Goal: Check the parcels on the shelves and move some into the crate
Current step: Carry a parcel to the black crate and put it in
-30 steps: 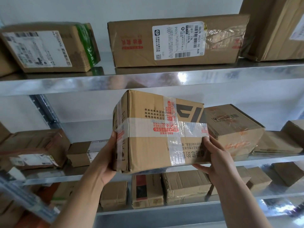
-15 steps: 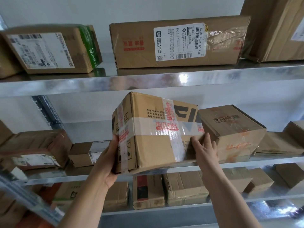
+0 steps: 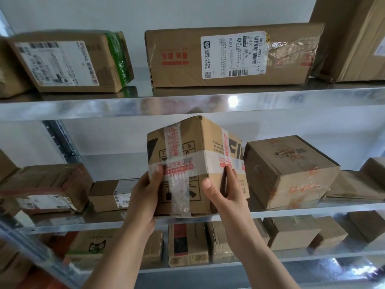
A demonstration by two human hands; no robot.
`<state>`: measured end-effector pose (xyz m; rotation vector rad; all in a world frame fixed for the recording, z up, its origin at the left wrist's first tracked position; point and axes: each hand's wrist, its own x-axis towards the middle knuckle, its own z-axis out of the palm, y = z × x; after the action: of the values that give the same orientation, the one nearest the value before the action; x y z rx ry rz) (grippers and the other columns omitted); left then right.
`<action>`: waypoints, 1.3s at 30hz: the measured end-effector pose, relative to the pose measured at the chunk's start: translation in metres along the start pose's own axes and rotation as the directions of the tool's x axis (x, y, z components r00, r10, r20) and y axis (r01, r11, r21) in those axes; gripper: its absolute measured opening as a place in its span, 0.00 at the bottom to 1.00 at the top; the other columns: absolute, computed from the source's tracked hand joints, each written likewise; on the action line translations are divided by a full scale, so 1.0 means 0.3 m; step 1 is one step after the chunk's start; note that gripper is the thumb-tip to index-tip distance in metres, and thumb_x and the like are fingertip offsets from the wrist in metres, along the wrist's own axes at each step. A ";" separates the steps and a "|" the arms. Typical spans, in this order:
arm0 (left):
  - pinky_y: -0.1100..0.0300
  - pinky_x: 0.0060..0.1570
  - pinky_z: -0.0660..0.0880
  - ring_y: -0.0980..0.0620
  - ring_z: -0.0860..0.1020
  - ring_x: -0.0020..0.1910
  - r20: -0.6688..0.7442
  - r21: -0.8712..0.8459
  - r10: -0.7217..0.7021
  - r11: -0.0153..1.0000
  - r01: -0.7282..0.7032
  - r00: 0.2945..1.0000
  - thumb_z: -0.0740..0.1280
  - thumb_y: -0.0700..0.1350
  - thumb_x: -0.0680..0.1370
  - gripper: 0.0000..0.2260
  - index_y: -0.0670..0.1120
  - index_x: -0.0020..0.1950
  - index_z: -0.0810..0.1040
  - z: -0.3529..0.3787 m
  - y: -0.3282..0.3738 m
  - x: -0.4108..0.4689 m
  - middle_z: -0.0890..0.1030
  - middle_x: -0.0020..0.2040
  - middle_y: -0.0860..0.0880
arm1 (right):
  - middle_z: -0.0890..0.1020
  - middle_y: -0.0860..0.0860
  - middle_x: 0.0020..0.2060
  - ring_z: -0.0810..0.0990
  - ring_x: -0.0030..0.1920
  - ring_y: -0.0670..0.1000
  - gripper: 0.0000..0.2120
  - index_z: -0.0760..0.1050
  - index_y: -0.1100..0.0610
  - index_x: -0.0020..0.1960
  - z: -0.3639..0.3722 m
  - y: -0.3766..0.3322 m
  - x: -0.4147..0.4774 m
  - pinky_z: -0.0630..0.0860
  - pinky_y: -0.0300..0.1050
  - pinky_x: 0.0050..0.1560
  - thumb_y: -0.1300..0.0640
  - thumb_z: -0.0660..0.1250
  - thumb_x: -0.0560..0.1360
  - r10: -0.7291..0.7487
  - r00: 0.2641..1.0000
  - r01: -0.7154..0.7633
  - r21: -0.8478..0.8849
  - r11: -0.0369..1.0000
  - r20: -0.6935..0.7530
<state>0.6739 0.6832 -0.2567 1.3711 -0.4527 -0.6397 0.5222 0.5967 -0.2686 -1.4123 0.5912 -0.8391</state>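
At the middle shelf (image 3: 291,213), both hands hold a taped cardboard parcel (image 3: 187,163). The left hand (image 3: 145,192) grips its left side. The right hand (image 3: 225,190) pinches its front corner.

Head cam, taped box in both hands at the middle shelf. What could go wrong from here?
Left hand and right hand hold the taped box low, left thumb on glossy tape: the grip may slip. Its right side sits close against the neighbouring box; turning could knock it.
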 end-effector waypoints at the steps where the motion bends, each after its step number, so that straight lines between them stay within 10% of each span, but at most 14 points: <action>1: 0.51 0.43 0.82 0.49 0.87 0.44 -0.008 0.013 0.016 1.000 -0.016 1.000 0.65 0.65 0.72 0.23 0.50 0.57 0.82 0.006 0.006 -0.003 0.88 0.47 0.49 | 0.65 0.38 0.76 0.63 0.78 0.49 0.57 0.54 0.33 0.79 0.003 -0.010 -0.006 0.67 0.62 0.74 0.22 0.75 0.57 -0.021 1.000 0.021 -0.003 1.000 0.006; 9: 0.48 0.51 0.80 0.49 0.86 0.50 0.018 0.013 -0.001 1.000 0.000 1.000 0.68 0.64 0.72 0.19 0.54 0.55 0.83 0.035 0.037 -0.024 0.88 0.48 0.51 | 0.81 0.43 0.65 0.80 0.65 0.46 0.36 0.70 0.38 0.73 -0.020 -0.046 -0.016 0.81 0.45 0.59 0.42 0.79 0.68 0.010 0.996 0.009 0.204 0.979 -0.092; 18: 0.40 0.68 0.72 0.47 0.83 0.57 0.001 0.031 -0.020 0.999 0.020 1.000 0.60 0.62 0.79 0.18 0.56 0.47 0.87 0.054 0.037 -0.009 0.88 0.50 0.51 | 0.88 0.55 0.48 0.85 0.53 0.62 0.11 0.83 0.53 0.57 -0.099 -0.097 0.014 0.81 0.60 0.50 0.50 0.67 0.79 0.284 0.948 -0.200 0.425 0.883 -0.142; 26: 0.42 0.65 0.74 0.47 0.82 0.59 0.004 0.064 -0.046 0.997 0.045 0.999 0.62 0.54 0.83 0.16 0.47 0.58 0.84 0.036 -0.002 0.031 0.86 0.55 0.48 | 0.86 0.58 0.54 0.83 0.55 0.66 0.12 0.82 0.51 0.59 -0.127 -0.128 0.030 0.73 0.82 0.55 0.48 0.66 0.79 0.403 0.907 -0.258 0.596 0.760 -0.121; 32: 0.59 0.38 0.69 0.50 0.80 0.43 -0.095 0.092 -0.122 0.987 0.131 0.988 0.63 0.51 0.84 0.11 0.46 0.51 0.80 0.014 -0.028 0.057 0.84 0.45 0.48 | 0.82 0.65 0.60 0.78 0.59 0.76 0.16 0.78 0.51 0.65 -0.165 -0.132 0.036 0.69 0.88 0.48 0.48 0.65 0.79 0.520 0.854 -0.328 0.746 0.579 -0.028; 39: 0.45 0.56 0.77 0.43 0.80 0.55 -0.207 0.066 -0.227 0.967 0.245 0.952 0.67 0.58 0.79 0.17 0.47 0.59 0.80 -0.078 -0.118 0.117 0.83 0.57 0.44 | 0.79 0.69 0.64 0.74 0.62 0.80 0.22 0.76 0.50 0.69 -0.215 -0.066 0.047 0.67 0.87 0.54 0.44 0.65 0.78 0.543 0.824 -0.423 0.810 0.405 0.159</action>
<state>0.7098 0.6750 -0.2975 1.5735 -0.1593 -0.6754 0.4768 0.5471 -0.2535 -0.2515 0.5510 -0.5813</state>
